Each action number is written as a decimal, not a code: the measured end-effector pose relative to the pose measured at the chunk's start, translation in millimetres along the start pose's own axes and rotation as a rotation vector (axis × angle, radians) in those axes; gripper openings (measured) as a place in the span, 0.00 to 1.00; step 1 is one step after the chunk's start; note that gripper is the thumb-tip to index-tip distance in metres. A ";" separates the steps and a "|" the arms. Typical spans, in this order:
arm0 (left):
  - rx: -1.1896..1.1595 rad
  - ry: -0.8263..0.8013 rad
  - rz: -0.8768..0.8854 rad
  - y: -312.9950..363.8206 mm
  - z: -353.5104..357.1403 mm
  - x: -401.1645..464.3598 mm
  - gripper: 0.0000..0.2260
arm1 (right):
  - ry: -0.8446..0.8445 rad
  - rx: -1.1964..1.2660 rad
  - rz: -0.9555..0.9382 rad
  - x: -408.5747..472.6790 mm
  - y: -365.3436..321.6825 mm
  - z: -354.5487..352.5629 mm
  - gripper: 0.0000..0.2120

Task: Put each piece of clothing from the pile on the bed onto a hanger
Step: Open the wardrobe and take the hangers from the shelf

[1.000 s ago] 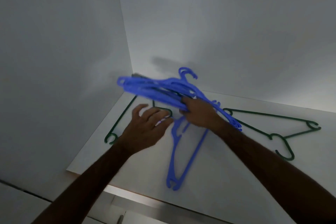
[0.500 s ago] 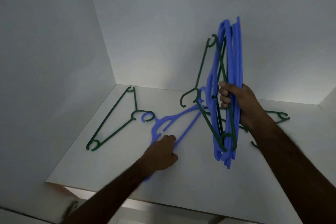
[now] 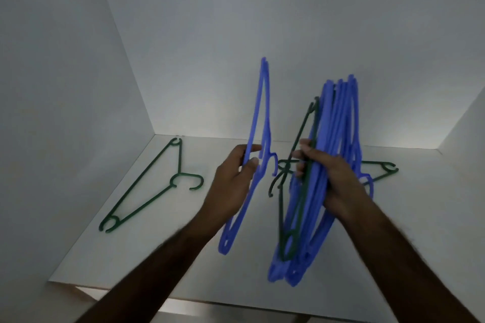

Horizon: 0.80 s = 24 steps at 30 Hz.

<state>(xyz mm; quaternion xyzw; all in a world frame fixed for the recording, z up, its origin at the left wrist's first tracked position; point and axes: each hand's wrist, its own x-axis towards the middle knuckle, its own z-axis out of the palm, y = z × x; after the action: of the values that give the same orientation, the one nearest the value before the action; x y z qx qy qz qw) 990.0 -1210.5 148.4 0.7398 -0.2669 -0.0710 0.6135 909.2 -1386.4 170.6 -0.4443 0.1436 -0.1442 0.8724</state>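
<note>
My left hand point(image 3: 232, 186) grips a single blue hanger point(image 3: 258, 139) near its neck and holds it upright above the white shelf point(image 3: 183, 257). Just to its right, my right hand point(image 3: 330, 178) grips a bundle of several blue hangers point(image 3: 338, 139) with a green hanger point(image 3: 299, 165) among them, also on edge. One green hanger point(image 3: 149, 191) lies flat on the shelf at the left. Another green hanger point(image 3: 383, 169) lies flat behind my right hand, mostly hidden. No clothing or bed is in view.
White walls close the shelf on the left point(image 3: 65, 86), back point(image 3: 262, 21) and right point(image 3: 467, 118). The shelf's front edge point(image 3: 183, 299) runs across the bottom of the view.
My left hand has lifted the single blue hanger off the shelf and stood it upright beside the bundle. My right hand has lowered the bundle a little and brought it nearer.
</note>
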 end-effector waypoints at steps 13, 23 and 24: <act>0.563 0.099 0.456 -21.2 -12.0 2.9 0.18 | 0.078 0.083 -0.065 10.2 45.1 36.1 0.05; 1.419 -0.029 -0.261 -173.2 -189.6 -10.8 0.17 | -0.014 -0.217 -0.099 15.1 27.4 29.7 0.03; 1.423 -0.061 -0.258 -173.0 -194.0 -12.0 0.13 | -0.017 -0.251 -0.101 15.3 28.9 32.6 0.05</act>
<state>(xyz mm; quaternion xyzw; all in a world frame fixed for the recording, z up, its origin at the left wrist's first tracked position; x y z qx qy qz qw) 1116.9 -1017.9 28.1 0.9833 -0.1757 0.0275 -0.0379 939.1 -1352.0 163.5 -0.5579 0.1306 -0.1653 0.8027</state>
